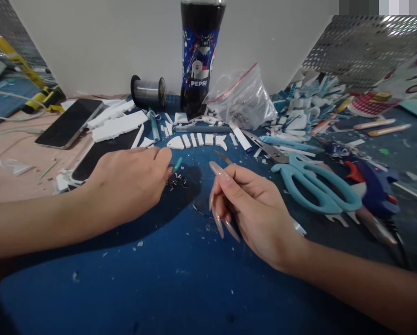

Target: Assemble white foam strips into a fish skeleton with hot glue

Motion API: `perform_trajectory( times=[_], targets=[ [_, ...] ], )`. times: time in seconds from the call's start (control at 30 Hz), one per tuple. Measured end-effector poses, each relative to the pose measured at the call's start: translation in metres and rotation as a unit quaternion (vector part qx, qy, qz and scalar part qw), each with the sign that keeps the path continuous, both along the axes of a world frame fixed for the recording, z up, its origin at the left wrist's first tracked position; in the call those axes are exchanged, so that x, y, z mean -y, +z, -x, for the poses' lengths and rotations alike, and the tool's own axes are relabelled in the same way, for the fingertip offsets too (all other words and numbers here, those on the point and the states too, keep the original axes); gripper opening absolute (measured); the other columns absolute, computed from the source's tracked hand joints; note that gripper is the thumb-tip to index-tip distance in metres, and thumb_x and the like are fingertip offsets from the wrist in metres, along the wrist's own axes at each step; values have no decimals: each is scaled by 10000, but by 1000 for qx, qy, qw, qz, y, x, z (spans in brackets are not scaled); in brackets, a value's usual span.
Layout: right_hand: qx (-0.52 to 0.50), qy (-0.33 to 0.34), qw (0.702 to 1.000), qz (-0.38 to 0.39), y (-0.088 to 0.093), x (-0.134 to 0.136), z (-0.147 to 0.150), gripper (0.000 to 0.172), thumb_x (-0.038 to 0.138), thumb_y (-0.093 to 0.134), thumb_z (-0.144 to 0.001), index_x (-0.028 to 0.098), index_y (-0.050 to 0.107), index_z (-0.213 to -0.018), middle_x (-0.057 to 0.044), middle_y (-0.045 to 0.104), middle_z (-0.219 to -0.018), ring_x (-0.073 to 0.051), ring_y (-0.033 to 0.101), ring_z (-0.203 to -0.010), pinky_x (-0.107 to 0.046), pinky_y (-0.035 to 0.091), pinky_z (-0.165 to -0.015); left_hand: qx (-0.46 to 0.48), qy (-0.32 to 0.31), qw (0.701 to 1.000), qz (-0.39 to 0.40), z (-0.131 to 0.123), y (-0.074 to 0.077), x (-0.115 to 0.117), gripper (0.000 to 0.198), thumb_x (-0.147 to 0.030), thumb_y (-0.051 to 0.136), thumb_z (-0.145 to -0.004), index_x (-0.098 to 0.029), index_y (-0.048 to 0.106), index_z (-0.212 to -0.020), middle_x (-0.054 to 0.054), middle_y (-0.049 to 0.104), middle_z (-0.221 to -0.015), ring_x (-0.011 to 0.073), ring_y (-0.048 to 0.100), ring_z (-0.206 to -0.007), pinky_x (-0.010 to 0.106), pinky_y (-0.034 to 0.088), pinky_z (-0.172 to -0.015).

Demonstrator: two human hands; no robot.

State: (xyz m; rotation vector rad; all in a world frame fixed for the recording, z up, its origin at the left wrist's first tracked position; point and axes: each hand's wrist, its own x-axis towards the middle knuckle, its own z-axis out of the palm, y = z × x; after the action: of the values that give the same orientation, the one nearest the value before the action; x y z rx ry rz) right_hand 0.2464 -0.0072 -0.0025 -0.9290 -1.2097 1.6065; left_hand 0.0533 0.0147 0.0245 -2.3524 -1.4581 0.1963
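My left hand [135, 177] is closed, its back towards me, over the small coloured bits [178, 180] on the blue mat. A small teal piece [178, 164] sticks out at its fingertips; most of those fingers are hidden. My right hand [250, 209] has long nails and is closed in a pinch. From the pinch a thin pointed blade [223, 157] juts forward; its handle is hidden. Beyond both hands, white foam pieces lie in a row shaped like a fish, with a head [175, 142], several strips and a tail [221, 141].
A Pepsi bottle [198, 60] stands behind, between a wire spool [148, 92] and a zip bag [243, 100]. Blue-handled scissors [320, 186] and a blue glue gun [378, 188] lie right. Two phones [70, 123] lie left. Foam scraps [299, 111] are heaped at the back right.
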Motion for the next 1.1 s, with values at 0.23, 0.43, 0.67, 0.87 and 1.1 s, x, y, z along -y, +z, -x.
perform_trajectory(
  times=[0.23, 0.43, 0.67, 0.87, 1.1],
  targets=[
    [5, -3, 1000, 4, 0, 0, -1, 319, 319, 545, -946, 172, 569, -665, 40, 567, -506, -29, 480, -436, -121, 387, -439, -16, -18, 993, 117, -1, -3, -4, 204, -180, 365, -887, -203, 553, -812, 39, 637, -699, 262, 649, -672, 310, 307, -482],
    [-1, 0, 1000, 11, -1, 1, -1, 307, 328, 555, -939, 180, 570, -670, 40, 566, -500, -43, 476, -420, -136, 379, -404, -9, -23, 984, 176, 0, 6, -14, 218, -134, 388, -843, -212, 589, -812, 32, 647, -709, 219, 615, -627, 286, 281, -482],
    [1, -1, 1000, 19, 1, 1, 0, 309, 338, 572, -924, 184, 572, -657, 36, 558, -498, -54, 468, -411, -150, 377, -376, -36, -10, 992, 121, 10, 11, -29, 204, -167, 376, -886, -194, 536, -762, 58, 639, -655, 208, 576, -539, 294, 212, -478],
    [3, 1, 1000, 22, 1, 2, -1, 317, 337, 560, -933, 181, 567, -657, 34, 560, -498, -48, 469, -408, -137, 380, -378, -57, -18, 994, 87, 4, 7, -9, 202, -97, 381, -833, -181, 564, -841, 65, 645, -669, 234, 626, -566, 297, 206, -445],
    [13, 1, 1000, 16, 3, 2, -2, 320, 328, 549, -940, 179, 563, -657, 35, 552, -489, -43, 472, -415, -137, 378, -399, -52, -43, 996, 55, 2, -5, 13, 274, -6, 351, -789, -168, 571, -799, 62, 615, -640, 241, 639, -595, 308, 325, -485]
  ],
)
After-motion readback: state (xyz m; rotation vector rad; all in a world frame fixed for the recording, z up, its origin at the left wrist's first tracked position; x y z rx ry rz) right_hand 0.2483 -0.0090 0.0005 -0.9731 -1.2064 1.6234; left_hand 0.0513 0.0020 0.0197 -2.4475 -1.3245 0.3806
